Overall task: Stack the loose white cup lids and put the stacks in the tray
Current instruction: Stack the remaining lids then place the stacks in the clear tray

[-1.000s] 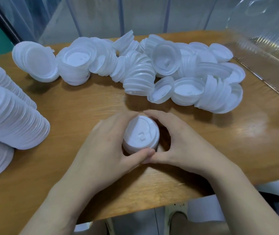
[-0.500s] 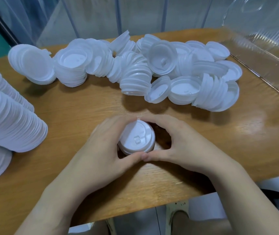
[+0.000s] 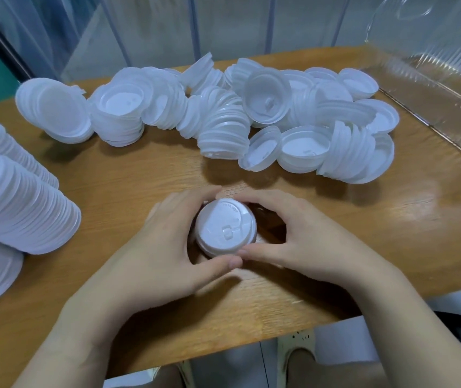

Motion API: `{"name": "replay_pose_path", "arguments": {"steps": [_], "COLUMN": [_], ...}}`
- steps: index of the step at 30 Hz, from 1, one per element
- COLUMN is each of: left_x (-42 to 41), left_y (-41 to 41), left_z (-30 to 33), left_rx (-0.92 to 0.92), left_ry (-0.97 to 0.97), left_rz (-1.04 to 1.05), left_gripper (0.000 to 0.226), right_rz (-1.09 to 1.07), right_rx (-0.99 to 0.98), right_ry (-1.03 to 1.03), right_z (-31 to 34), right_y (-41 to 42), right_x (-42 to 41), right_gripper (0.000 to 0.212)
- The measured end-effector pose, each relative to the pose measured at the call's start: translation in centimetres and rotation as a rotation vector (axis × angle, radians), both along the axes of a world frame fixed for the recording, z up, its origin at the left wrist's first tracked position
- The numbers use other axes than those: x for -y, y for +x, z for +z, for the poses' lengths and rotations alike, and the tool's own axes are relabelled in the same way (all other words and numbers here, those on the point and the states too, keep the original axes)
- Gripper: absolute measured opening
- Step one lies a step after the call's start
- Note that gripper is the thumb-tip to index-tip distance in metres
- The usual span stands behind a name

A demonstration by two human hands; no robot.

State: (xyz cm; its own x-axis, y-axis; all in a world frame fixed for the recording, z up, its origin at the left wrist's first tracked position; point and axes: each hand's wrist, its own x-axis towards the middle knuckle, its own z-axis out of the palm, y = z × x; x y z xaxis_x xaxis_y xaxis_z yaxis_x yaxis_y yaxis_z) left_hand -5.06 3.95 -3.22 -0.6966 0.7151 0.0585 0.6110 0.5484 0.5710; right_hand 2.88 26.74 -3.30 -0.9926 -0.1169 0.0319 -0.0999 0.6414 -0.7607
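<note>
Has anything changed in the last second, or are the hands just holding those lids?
Hardly anything. Both the left hand and right hand still cup the small stack of lids on the table. The loose lid pile and clear tray stayed put.

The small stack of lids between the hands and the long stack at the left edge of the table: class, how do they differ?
The small stack stands upright; the long stack lies on its side. The small stack holds only a few lids; the long stack holds many. The left hand and right hand cup the small stack; nothing touches the long stack. Both are white lids on the wooden table.
</note>
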Motion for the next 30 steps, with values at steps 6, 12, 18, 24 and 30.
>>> {"name": "replay_pose_path", "arguments": {"steps": [6,12,18,24,30], "left_x": [-2.4,-5.3,-5.6,-5.3,-5.0], "left_y": [-3.9,-6.5,-7.3,-7.6,-7.4], "left_z": [1.2,0.1,-0.9,-1.3,-1.1], "left_rx": [-0.363,-0.563,-0.654,-0.644,-0.608], "left_ry": [0.193,0.152,0.238,0.252,0.256], "left_rz": [0.184,0.17,0.249,0.276,0.261], "left_gripper": [0.054,0.051,0.039,0.034,0.023], "right_rz": [-0.029,-0.042,-0.046,-0.035,-0.153], "right_rx": [-0.021,0.001,-0.027,-0.05,-0.146], "right_ry": [0.004,0.005,0.036,0.034,0.109], "right_z": [-0.2,-0.9,-1.4,-1.0,-2.0], "right_y": [0.1,0.4,0.6,0.6,0.2], "right_x": [-0.2,-0.4,-0.3,0.2,2.3], "right_gripper": [0.063,0.069,0.069,0.064,0.067]}}
